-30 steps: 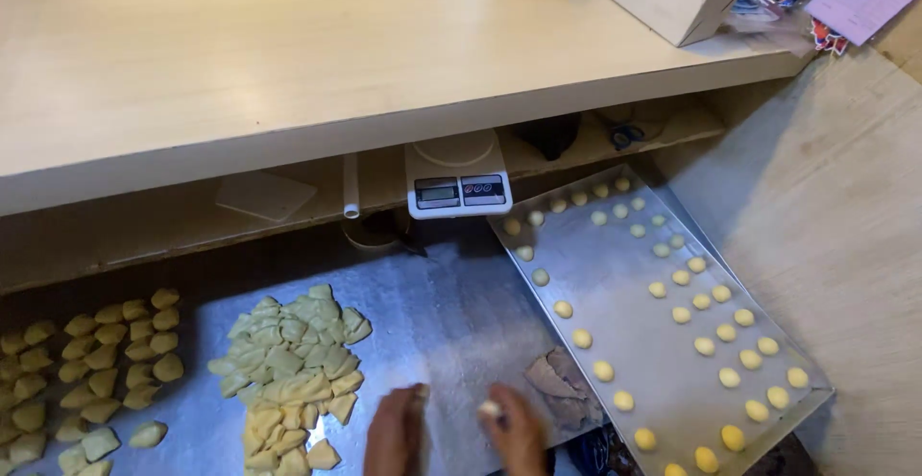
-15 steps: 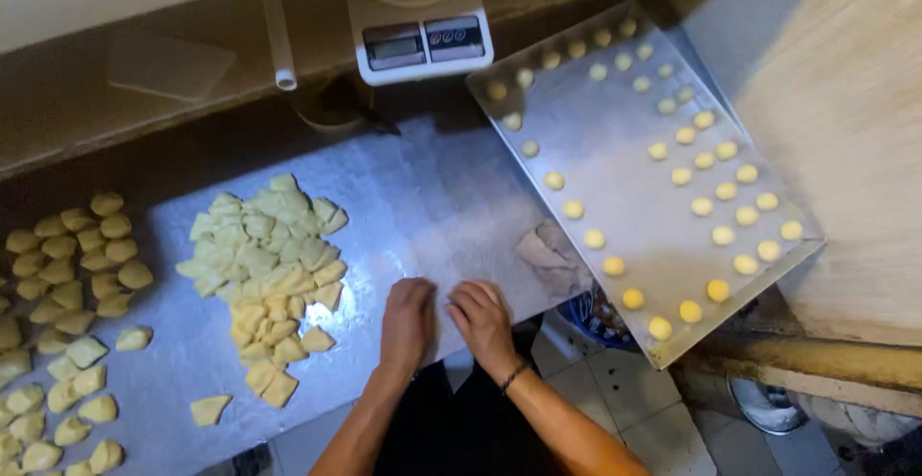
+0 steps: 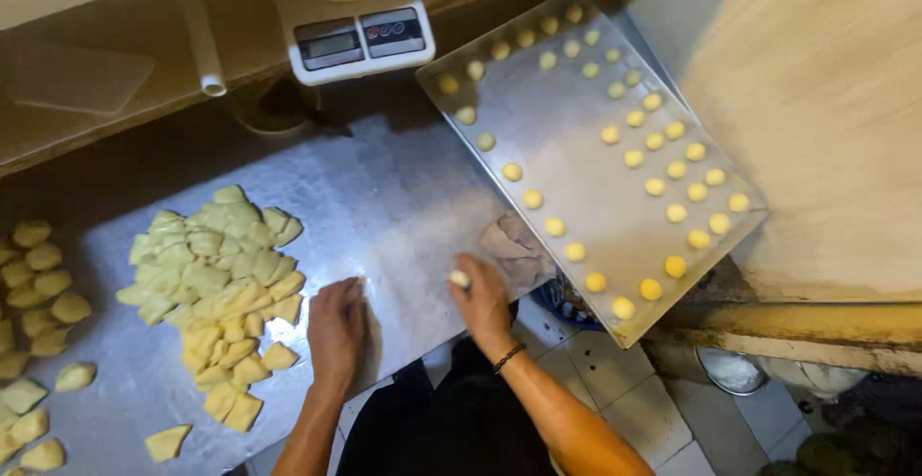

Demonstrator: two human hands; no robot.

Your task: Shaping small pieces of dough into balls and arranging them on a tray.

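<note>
— One small dough ball [image 3: 460, 279] sits pinched in our right hand [image 3: 483, 301], just beside the baking tray [image 3: 576, 140].
— And our left hand [image 3: 335, 327]?
— Flat, grasping nothing, on the metal table [image 3: 384, 207] near the cut dough pieces [image 3: 216, 274].

A white kitchen scale [image 3: 352, 26] sits on the wooden shelf [image 3: 106, 92], above a crumpled brownish cloth [image 3: 517, 250].
</note>
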